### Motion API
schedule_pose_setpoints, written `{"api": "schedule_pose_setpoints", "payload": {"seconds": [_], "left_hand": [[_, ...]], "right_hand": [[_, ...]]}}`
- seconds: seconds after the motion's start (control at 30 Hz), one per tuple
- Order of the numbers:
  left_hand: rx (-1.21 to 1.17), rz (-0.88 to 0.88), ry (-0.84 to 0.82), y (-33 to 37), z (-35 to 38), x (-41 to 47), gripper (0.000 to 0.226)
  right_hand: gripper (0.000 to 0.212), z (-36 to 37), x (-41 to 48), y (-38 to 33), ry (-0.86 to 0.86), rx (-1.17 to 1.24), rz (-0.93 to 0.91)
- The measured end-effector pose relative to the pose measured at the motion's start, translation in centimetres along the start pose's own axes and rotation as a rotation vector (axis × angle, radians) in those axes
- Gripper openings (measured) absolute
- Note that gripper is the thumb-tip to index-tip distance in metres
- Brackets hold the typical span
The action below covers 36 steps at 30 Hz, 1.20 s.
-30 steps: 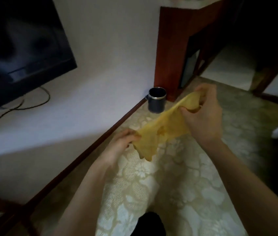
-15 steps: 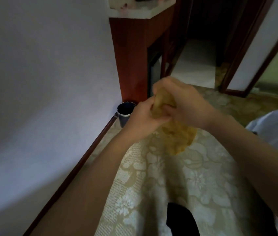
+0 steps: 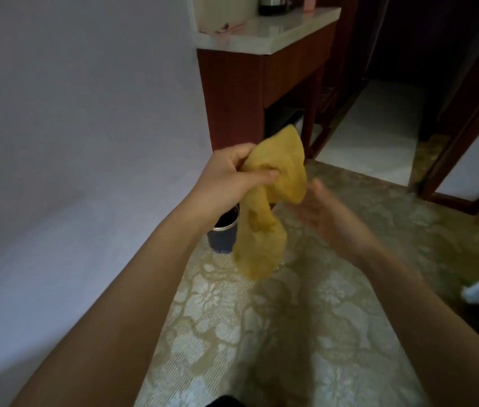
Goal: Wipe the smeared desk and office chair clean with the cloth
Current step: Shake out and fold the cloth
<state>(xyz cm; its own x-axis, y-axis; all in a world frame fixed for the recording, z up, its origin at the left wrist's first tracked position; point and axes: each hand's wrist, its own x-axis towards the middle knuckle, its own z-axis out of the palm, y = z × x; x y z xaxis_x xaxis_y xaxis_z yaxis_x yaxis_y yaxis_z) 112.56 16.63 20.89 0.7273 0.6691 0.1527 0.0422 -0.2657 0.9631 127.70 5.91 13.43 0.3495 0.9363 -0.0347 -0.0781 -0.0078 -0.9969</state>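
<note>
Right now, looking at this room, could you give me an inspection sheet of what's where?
Surface: patterned carpet underfoot; no wiping surface within reach.
Job's things: yellow cloth, bunched and hanging down; wooden desk with pale top stands ahead by the wall; no office chair seen.
Clutter: dark mug on the floor beside the wall; small items on the desk top, too blurred to name.
Grippers: left hand clamped on the cloth; right hand open, beside it, blurred.
Cables: nothing seen.
Surroundings: white wall, dark doorway.
</note>
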Motion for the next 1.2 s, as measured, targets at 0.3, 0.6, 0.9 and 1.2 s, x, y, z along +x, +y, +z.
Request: {"api": "schedule_pose_setpoints", "payload": {"seconds": [0.3,0.6,0.9,1.2], "left_hand": [[-0.225,-0.208,0.020,-5.3,3.6,14.3,0.020],[-0.378,-0.591,-0.398,-15.4,7.2,28.8,0.051],[-0.210,-0.575,-0.256,-19.3,7.8,41.8,0.078],[-0.175,-0.404,0.069,-19.7,10.8,53.5,0.066]], "right_hand": [[0.041,-6.8,8.0,4.0,-0.056,0.431,0.269],[0.036,-16.3,21.5,2.3,0.150,0.482,0.238],[0.041,-22.0,32.1,1.3,0.510,0.312,0.237],[0.046,-30.2,44.4,-0.3,0.352,-0.002,0.078]]}}
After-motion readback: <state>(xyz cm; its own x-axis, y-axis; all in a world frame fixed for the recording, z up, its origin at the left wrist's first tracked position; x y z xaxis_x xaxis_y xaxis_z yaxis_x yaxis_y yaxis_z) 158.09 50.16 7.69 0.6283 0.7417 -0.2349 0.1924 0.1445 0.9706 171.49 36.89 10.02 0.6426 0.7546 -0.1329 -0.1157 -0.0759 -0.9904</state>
